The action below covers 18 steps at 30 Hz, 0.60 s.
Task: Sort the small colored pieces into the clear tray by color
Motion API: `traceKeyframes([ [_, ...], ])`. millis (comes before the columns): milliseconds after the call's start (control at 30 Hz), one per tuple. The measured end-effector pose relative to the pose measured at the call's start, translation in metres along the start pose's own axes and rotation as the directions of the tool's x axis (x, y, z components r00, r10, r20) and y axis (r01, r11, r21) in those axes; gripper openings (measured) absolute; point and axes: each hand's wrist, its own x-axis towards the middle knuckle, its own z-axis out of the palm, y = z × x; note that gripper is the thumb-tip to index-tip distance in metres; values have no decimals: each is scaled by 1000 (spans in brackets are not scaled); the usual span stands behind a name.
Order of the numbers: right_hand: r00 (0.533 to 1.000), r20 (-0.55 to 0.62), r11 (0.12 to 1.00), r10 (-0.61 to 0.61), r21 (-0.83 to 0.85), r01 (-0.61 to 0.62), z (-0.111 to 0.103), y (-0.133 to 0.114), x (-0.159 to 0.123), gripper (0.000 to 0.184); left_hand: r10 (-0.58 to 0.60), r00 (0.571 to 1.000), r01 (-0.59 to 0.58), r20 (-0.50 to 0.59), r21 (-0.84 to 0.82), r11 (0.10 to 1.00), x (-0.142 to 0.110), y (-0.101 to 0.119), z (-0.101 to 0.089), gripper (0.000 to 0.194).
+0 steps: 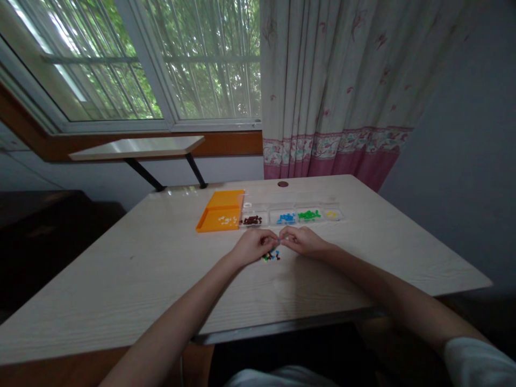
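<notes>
My left hand (253, 245) and my right hand (305, 241) meet over the table, thumb and fingers of each closed in a pinch. Between their fingertips is a tiny plastic piece (279, 241), too small to make out in shape. Just below my left hand's fingers lies a little cluster of coloured plastic pieces (271, 256) in brown, blue, green and yellow; whether they are joined together I cannot tell. Beyond the hands, a clear compartment tray (274, 214) holds brown pieces (252, 220), blue pieces (286, 218), green pieces (309, 215) and a few yellow pieces (331, 214).
An orange open case (213, 219) with whitish pieces (228, 220) in it adjoins the tray's left end. The pale wooden table (161, 279) has a round brown cable hole (282, 184) at the back. A raised shelf (141, 146) stands at the back left, near the window and curtain (322, 107).
</notes>
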Motion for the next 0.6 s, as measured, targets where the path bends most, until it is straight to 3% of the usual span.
traceKeyframes([
  [600, 994, -107, 999, 25, 45, -20, 7, 5, 2, 21, -39, 998, 35, -47, -84, 996, 1, 1, -1, 20],
])
